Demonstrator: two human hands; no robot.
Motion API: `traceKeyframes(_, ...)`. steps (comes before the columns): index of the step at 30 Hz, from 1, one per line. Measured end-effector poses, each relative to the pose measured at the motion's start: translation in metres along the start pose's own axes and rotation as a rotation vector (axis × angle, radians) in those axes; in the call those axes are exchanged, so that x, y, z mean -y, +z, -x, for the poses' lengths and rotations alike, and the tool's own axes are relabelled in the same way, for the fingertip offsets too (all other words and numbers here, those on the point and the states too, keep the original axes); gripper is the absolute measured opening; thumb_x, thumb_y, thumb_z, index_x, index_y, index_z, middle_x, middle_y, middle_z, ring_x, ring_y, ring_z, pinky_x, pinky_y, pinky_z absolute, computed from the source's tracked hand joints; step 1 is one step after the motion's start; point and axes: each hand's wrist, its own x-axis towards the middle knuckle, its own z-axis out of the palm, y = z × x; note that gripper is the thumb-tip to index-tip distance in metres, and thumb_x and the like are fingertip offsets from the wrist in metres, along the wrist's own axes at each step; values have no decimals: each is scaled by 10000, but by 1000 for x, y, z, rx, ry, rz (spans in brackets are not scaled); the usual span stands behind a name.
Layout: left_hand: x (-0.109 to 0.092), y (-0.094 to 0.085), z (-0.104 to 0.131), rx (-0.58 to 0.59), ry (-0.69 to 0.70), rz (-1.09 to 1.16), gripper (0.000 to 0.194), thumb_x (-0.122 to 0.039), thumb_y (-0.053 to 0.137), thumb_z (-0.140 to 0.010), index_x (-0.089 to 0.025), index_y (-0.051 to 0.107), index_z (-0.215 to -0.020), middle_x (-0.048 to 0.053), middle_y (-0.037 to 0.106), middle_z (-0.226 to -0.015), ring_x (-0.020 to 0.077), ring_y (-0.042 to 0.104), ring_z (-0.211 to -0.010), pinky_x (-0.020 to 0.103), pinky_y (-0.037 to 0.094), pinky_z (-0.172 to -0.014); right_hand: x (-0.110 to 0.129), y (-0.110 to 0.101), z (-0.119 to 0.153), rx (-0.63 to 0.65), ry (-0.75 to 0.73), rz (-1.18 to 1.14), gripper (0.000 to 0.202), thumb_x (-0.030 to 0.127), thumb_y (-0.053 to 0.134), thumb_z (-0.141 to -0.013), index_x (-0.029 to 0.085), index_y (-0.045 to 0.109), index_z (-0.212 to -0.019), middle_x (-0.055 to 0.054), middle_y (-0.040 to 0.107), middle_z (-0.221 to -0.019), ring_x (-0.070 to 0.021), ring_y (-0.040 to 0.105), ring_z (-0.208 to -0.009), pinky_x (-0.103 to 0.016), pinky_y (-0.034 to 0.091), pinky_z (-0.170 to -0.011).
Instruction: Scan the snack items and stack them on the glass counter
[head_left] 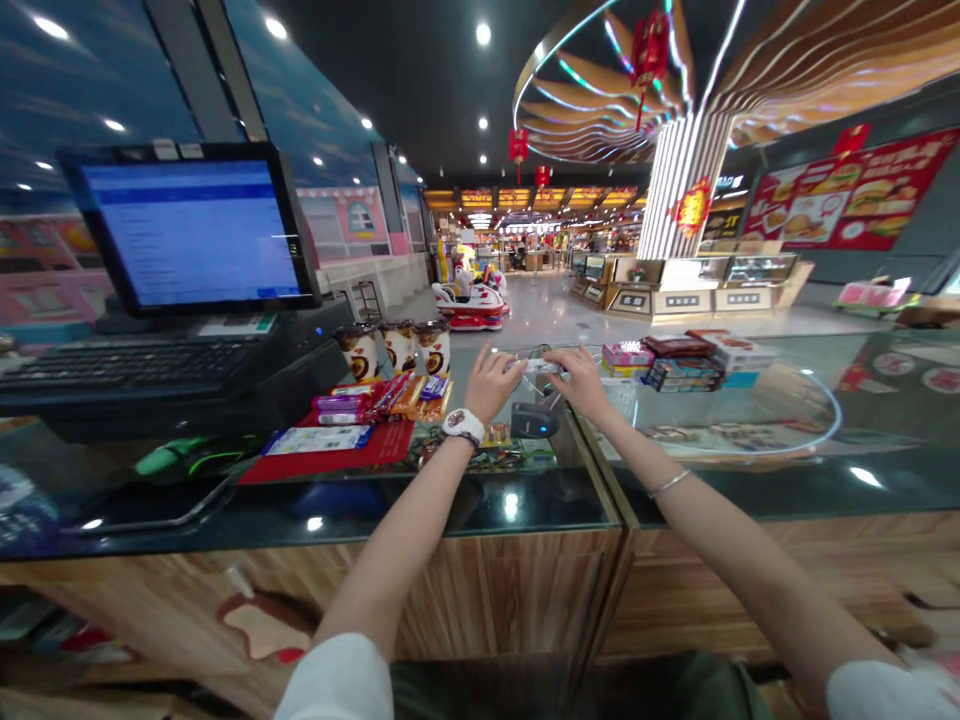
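Both my arms reach forward over a glass shop counter (pixel 525 505). My left hand (pixel 493 382), with a white watch on the wrist, and my right hand (pixel 583 380), with a thin bracelet, both hold a small pale packet (pixel 541 366) between their fingers above the counter's far part. A dark barcode scanner (pixel 534 417) lies on the glass just below the hands. What the packet is cannot be made out.
A till screen (pixel 191 230) and keyboard (pixel 127 365) stand at the left. Three cups (pixel 397 347), candy bars (pixel 405 393) and a red mat (pixel 330 462) lie left of the hands. Stacked boxes (pixel 686 360) sit to the right. A shopping hall lies beyond.
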Motion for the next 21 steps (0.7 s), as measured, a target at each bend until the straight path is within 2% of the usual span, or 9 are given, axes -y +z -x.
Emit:
traceKeyframes(3,7,2,6,-29,8,0,288,-281,485,-1003,-277,678,-1216,53,707,-1154,204,613,-1144,505,298,-1229,-3,3,0,-38,26,-77,381,262,608,-854,207,619,-1231,-127,622,-1358,-269,541,-1284,-518,335,-1144)
traceKeyframes(5,11,1,10,-48,-1,-5,290,-278,493,-999,-276,674,-1226,60,706,-1157,211,613,-1143,524,283,-1233,-7,5,0,-59,120,-179,433,323,638,-837,176,604,-1242,-151,618,-1343,-271,545,-1274,-471,396,-1100)
traceKeyframes(9,14,-5,13,-43,-22,15,281,-278,510,-991,-278,681,-1214,71,705,-1145,222,618,-1136,546,276,-1234,-17,8,2,-13,367,-448,357,460,632,-818,179,670,-1035,-103,711,-1096,-248,645,-1055,-425,476,-987)
traceKeyframes(11,12,-7,13,-34,-17,24,280,-269,509,-990,-279,684,-1208,73,704,-1149,222,618,-1136,552,276,-1235,-21,10,3,8,425,-567,347,512,636,-791,187,680,-904,-66,722,-962,-227,658,-938,-400,497,-929)
traceKeyframes(15,12,-5,13,-34,3,6,286,-265,503,-991,-280,684,-1212,73,704,-1151,221,617,-1137,567,275,-1235,-26,11,2,22,448,-703,390,588,674,-717,200,652,-753,-12,691,-800,-189,628,-813,-350,504,-847)
traceKeyframes(18,15,-2,13,-33,28,-14,287,-263,518,-986,-291,681,-1221,64,706,-1153,220,613,-1139,563,269,-1237,-29,10,1,43,439,-717,394,599,688,-688,210,638,-721,1,671,-776,-182,608,-805,-337,495,-834)
traceKeyframes(21,18,0,14,-21,49,-17,311,-243,525,-980,-306,663,-1252,51,704,-1181,218,601,-1155,561,254,-1242,-32,9,0,53,428,-671,364,575,671,-711,214,628,-711,-7,668,-807,-187,604,-840,-339,483,-853)
